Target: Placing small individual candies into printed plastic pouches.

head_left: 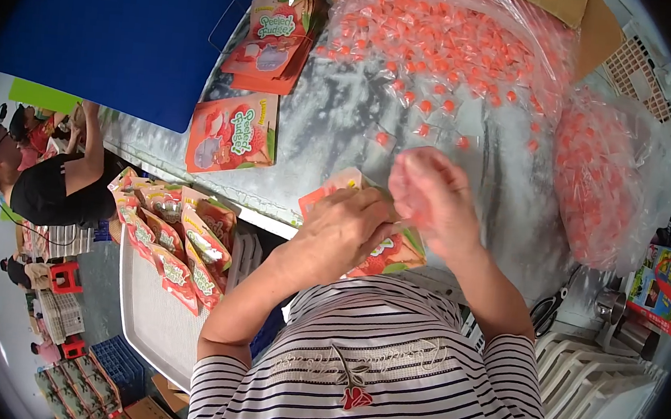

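Head view: I see the left hand (344,225) clamped on a flat, glossy red printed pouch (400,253); the blurred right hand's (427,187) grip I cannot tell. At the grey marbled table's (310,131) near edge, a slack hold could drop the pouch.

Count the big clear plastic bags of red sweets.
2: the far bag, at top centre, and the near bag, at the right. Others may be hidden.

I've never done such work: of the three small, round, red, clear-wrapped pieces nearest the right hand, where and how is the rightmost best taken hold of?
Pinch the rightmost red piece by its round middle, probably from the person's side: it looks thicker than the clear wrapper, and more red pieces lie beyond.
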